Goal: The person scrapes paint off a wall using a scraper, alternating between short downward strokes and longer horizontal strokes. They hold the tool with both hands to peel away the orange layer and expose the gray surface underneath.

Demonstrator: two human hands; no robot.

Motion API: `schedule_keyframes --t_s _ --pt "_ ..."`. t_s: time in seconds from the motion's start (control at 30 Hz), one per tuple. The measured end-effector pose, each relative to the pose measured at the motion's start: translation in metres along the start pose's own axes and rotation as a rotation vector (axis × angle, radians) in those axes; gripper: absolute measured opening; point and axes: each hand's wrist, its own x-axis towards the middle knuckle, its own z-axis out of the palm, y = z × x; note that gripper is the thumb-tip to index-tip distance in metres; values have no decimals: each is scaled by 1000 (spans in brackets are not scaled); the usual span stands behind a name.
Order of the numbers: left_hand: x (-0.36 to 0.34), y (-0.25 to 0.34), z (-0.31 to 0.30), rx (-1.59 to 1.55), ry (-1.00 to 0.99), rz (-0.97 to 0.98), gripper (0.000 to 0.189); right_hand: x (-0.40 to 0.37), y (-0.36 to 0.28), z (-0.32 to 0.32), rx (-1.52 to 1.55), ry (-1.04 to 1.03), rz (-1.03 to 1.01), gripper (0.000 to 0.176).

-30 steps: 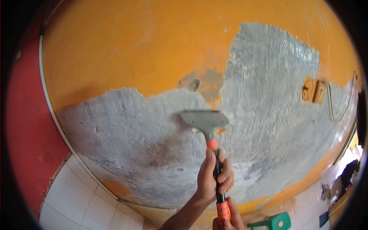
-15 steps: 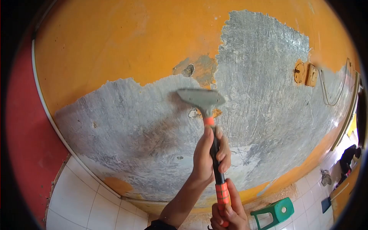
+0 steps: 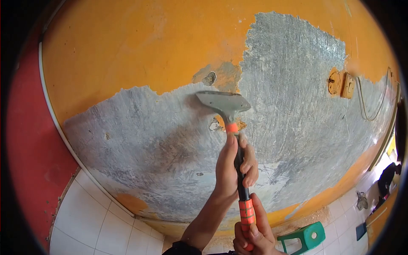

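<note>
A long-handled scraper (image 3: pixel 225 102) with a wide grey blade lies against the wall, its blade near the lower edge of the orange paint (image 3: pixel 127 46). My left hand (image 3: pixel 236 165) is wrapped round the black shaft just below the orange collar. Lower down, my right hand (image 3: pixel 255 236) grips the orange handle end, with its index finger stretched along the grip. Around the blade the wall is bare grey plaster (image 3: pixel 161 136) with a ragged paint edge. A small hole (image 3: pixel 209 78) in a grey patch sits just above the blade.
A light switch (image 3: pixel 347 85) and a loose cable (image 3: pixel 366 106) are on the wall at right. Below right, a green plastic stool (image 3: pixel 306 237) stands on the white tile floor (image 3: pixel 85 216). A red wall (image 3: pixel 29 148) borders the left.
The scraper blade has moved slightly up the wall, toward the orange paint edge. Both hands keep their hold on it.
</note>
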Motion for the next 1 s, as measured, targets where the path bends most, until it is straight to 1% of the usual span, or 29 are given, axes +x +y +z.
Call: schedule_keyframes --t_s 0.1,0.13,0.2,0.23,0.27,0.33,0.4,0.47,0.5,0.53,0.6,0.63,0.67,0.77,0.83,0.87,0.97,1.0 --pt "-2 -1 5 42 63 -6 35 -4 -6 -1 17 32 36 77" --pt "-4 -3 2 50 58 -6 35 -3 -1 -8 20 26 29 77" --pt "-8 -11 -6 74 48 12 35 2 9 -23 -118 -35 -103 80" --pt "-7 -12 -8 41 49 19 35 1 7 -24 -196 16 -57 82" --pt "-4 -11 -7 39 51 14 35 -2 5 -22 -195 21 -56 82" --pt "1 -7 -5 -40 -11 36 35 -4 3 -14 90 43 64 73" --pt "-2 -10 -7 -16 -19 36 35 -3 9 -18 132 59 51 72" --pt "-6 -15 -9 11 34 40 34 4 15 -34 -120 -37 -121 81" --pt "-5 -15 -7 15 49 51 34 5 11 -33 -156 -16 -71 79" --pt "-2 -13 -6 12 51 51 34 4 8 -29 -157 -15 -68 79" --pt "3 -8 -3 2 -4 65 35 -1 4 -15 87 74 49 75" --pt "2 -7 0 -1 6 58 34 -1 1 -8 75 147 69 80" --pt "0 -9 -2 3 7 59 34 -2 4 -15 78 144 69 80" --pt "-6 -19 -11 41 91 63 33 -6 13 -32 68 102 114 80" --pt "2 -11 -5 35 75 65 33 0 11 -28 98 13 97 81" --pt "2 -8 -1 27 61 66 33 -1 11 -27 99 16 100 81" --pt "-2 -13 -2 70 104 77 32 1 15 -32 130 4 97 81" --pt "-5 -15 -4 91 129 81 32 6 18 -38 -16 -38 -7 76"
